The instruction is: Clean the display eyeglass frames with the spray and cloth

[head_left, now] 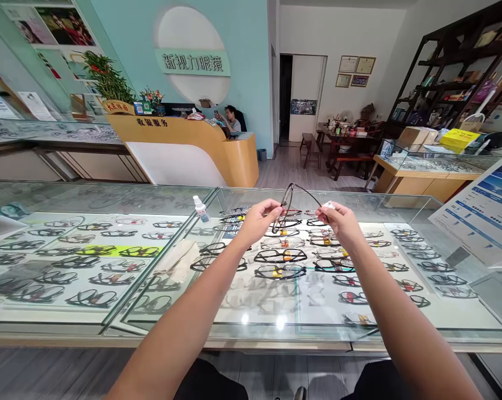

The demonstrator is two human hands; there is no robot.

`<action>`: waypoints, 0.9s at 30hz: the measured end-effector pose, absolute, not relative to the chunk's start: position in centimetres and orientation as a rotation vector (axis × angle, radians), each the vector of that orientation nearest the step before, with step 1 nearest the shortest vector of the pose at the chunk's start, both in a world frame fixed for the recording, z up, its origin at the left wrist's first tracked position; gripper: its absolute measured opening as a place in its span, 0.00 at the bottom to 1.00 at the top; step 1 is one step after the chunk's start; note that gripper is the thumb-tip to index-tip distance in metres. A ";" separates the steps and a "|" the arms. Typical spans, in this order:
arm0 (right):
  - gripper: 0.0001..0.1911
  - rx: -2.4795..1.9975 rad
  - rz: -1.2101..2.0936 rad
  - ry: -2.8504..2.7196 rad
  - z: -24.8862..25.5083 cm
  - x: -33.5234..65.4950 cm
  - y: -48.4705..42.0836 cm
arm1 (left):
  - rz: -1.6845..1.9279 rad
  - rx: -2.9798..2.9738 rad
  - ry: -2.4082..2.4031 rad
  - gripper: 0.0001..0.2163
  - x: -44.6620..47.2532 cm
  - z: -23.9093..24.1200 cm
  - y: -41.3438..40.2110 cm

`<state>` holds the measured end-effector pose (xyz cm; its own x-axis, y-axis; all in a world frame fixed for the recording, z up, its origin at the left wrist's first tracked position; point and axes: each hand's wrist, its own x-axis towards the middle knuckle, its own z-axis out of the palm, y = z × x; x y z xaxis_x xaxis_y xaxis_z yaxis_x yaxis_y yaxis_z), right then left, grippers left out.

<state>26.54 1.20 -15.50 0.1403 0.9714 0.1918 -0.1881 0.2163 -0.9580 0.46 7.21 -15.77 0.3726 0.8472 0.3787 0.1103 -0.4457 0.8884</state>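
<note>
Above the glass counter I hold up a pair of dark-framed eyeglasses (291, 191) between both hands. My left hand (261, 219) pinches the frame near the lenses. Fingers of my right hand (338, 218) are closed on the end of a temple arm, where a small white tag (329, 205) shows. Beneath my hands, several pairs of eyeglasses (281, 255) sit in rows on or under the glass; I cannot tell which for each pair. Left of my left hand stand a small white-capped spray bottle (201, 209) and a crumpled cream cloth (182, 261).
The glass display counter (251, 329) spans the front, with more eyeglasses (92, 298) in its left section. A printed sheet (484, 214) stands at right. Farther back are a wooden reception desk (240, 161) with a person (233, 119) behind it, and a dark table (346, 139).
</note>
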 end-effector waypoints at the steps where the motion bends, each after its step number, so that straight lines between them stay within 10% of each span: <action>1: 0.18 -0.974 1.064 -1.071 -15.4 26.8 1.2 | 1.124 1.842 0.845 0.19 0.2 -15.7 7.4; 20: 0.26 -1.036 1.124 -1.129 -15.6 26.8 1.2 | 0.930 2.223 0.794 0.12 1.2 -15.5 5.6; 27: 0.12 -1.091 0.075 -1.194 -14.8 25.4 -0.6 | 1.137 1.912 0.915 0.16 1.6 -16.1 5.7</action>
